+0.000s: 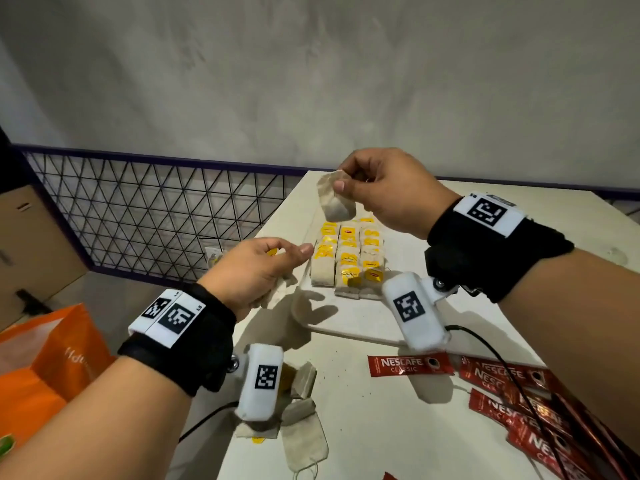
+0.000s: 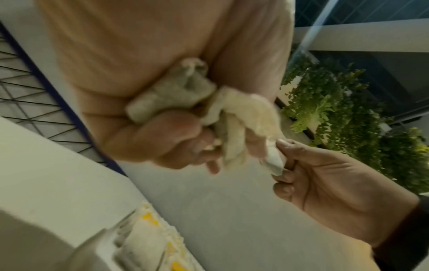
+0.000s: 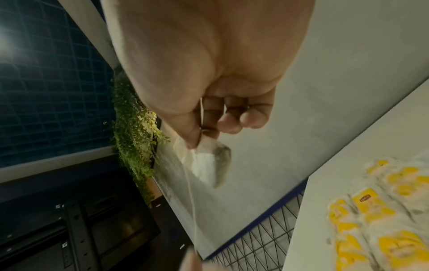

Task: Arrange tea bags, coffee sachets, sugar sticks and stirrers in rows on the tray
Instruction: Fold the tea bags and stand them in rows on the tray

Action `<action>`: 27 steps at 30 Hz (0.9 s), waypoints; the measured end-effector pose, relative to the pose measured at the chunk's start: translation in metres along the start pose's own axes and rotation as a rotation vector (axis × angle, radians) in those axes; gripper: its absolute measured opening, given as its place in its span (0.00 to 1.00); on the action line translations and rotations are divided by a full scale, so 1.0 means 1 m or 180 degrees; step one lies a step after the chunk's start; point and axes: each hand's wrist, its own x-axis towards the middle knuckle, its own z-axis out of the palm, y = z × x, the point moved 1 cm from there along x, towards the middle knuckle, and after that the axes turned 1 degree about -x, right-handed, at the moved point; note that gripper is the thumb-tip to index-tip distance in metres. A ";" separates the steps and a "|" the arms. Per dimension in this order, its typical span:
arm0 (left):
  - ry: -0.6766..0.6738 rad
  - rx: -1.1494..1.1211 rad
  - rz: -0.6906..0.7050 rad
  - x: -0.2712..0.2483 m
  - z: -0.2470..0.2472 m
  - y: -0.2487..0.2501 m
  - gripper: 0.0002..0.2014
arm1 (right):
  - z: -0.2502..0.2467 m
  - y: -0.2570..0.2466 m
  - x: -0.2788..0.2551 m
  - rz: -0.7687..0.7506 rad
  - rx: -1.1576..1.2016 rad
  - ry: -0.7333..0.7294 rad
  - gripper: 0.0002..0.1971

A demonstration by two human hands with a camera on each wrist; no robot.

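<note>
The head camera looks forward and down over both hands onto the white bench point(image 1: 381, 410) and the wall behind. Each wrist camera sits close under its palm, tilted steeply, looking along the fingers. All three views share the rows of tea bags point(image 1: 349, 258) and the wire mesh railing point(image 1: 156, 209).

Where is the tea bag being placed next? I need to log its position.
In the head view the tea bag hangs pinched in the right hand, above the far end of the tray's tea-bag rows.
</note>
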 end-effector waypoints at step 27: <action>-0.0335 0.3773 -0.0632 0.036 -0.008 0.000 0.18 | 0.055 0.023 0.002 0.0658 -0.1103 -0.1812 0.04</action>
